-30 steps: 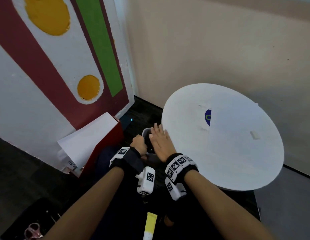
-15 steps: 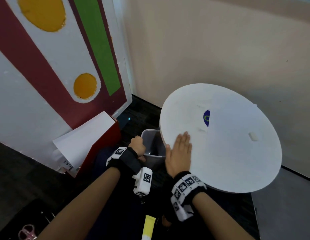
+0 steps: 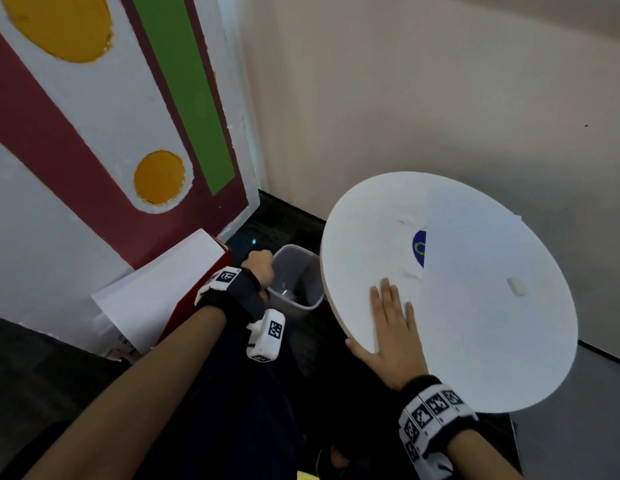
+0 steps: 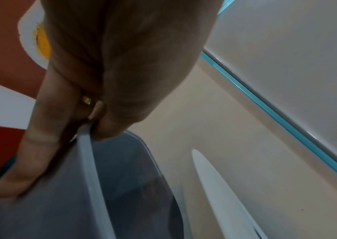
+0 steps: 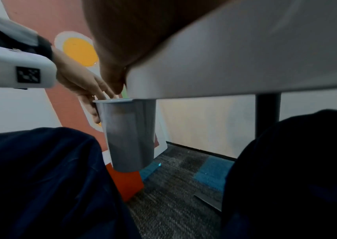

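Centre: the bin [image 3: 303, 271] is showing smooth, semi-glossy grey plastic; right: the tabletop [image 3: 370, 237] is looking matt white.

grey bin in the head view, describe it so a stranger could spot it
Find the round white table; just past its left edge, lower down, is an open-topped grey plastic bin. The left hand grips its rim. It alone is grey and tapered, between the table and a red box.

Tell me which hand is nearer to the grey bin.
Left. The left hand grips the bin by its rim; the right hand lies flat on the round white table, beside the bin and not touching it.
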### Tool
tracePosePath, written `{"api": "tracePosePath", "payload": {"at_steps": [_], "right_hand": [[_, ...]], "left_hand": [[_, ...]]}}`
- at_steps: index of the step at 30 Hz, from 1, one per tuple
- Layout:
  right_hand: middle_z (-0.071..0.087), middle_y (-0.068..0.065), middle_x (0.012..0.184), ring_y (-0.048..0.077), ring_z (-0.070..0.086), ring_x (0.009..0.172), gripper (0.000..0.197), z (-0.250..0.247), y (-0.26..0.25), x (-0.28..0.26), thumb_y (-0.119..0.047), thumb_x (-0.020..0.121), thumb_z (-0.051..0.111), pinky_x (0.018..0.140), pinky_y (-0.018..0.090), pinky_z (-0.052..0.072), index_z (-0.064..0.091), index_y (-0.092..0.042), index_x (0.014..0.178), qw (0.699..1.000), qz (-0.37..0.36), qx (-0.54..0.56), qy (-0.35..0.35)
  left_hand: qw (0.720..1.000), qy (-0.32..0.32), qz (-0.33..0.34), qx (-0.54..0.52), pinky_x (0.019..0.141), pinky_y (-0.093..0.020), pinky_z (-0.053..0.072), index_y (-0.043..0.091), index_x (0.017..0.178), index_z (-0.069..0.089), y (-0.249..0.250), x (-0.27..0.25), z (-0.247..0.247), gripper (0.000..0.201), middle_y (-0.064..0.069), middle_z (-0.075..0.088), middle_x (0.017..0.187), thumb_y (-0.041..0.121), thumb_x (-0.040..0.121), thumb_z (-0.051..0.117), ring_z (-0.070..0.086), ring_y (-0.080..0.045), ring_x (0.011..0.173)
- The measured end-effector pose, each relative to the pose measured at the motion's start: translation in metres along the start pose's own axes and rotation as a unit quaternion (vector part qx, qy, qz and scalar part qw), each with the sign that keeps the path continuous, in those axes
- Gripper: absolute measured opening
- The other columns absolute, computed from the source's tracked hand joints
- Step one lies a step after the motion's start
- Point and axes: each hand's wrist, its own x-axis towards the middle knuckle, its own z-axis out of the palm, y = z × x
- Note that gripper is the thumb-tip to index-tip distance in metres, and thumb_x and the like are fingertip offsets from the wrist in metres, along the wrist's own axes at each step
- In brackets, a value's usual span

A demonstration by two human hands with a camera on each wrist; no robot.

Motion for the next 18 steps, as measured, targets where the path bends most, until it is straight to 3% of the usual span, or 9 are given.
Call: {"api": "tracePosePath", "payload": {"at_steps": [7,11,14,16,18], "right_hand": [[-0.007,0.005,0.161,0.021,-0.004,0.149,0.097,0.003,-0.003,0.003,-0.065,0.081,0.040,0.117,0.044,0.002,0.001,-0.014,0.153,0.999,0.007,-0.036,0.014],[0.008,0.010,0.161,0.026,0.010,0.148,0.095,0.005,-0.005,0.005,-0.065,0.079,0.042,0.116,0.043,0.009,0.014,-0.011,0.152,0.998,0.010,-0.052,0.018],[0.022,0.013,0.157,0.026,0.018,0.145,0.094,0.011,-0.005,0.008,-0.074,0.081,0.026,0.115,0.041,0.011,0.022,-0.009,0.150,0.996,0.023,-0.079,0.044],[0.031,0.012,0.154,0.025,0.023,0.143,0.094,0.017,-0.006,0.009,-0.077,0.080,0.024,0.114,0.039,0.015,0.028,-0.012,0.147,0.992,0.038,-0.094,0.073],[0.035,0.010,0.153,0.023,0.030,0.140,0.075,0.022,-0.011,0.012,-0.061,0.085,0.031,0.113,0.038,0.020,0.037,-0.014,0.142,0.985,0.046,-0.112,0.119]], "left_hand": [[0.999,-0.023,0.034,0.000,0.090,-0.044,0.046,0.004,0.114,0.059,-0.029,0.091,0.011,0.023,-0.021,0.060,0.120,0.016,0.095,0.053,0.057,-0.039,0.110],[0.997,-0.064,0.032,-0.029,0.089,-0.042,0.049,0.009,0.118,0.060,-0.050,0.132,0.059,0.026,-0.021,0.061,0.119,0.014,0.094,0.052,0.059,-0.038,0.108],[0.995,-0.086,0.017,-0.045,0.085,-0.038,0.046,0.012,0.111,0.061,-0.069,0.157,0.103,0.020,-0.020,0.062,0.114,0.020,0.094,0.053,0.060,-0.036,0.104],[0.993,-0.109,0.001,-0.053,0.082,-0.036,0.046,0.013,0.108,0.059,-0.082,0.171,0.130,0.018,-0.019,0.062,0.111,0.021,0.094,0.052,0.061,-0.034,0.097],[0.989,-0.131,-0.018,-0.059,0.078,-0.034,0.046,0.014,0.109,0.058,-0.093,0.183,0.154,0.019,-0.018,0.061,0.111,0.021,0.094,0.050,0.058,-0.030,0.089]]}}
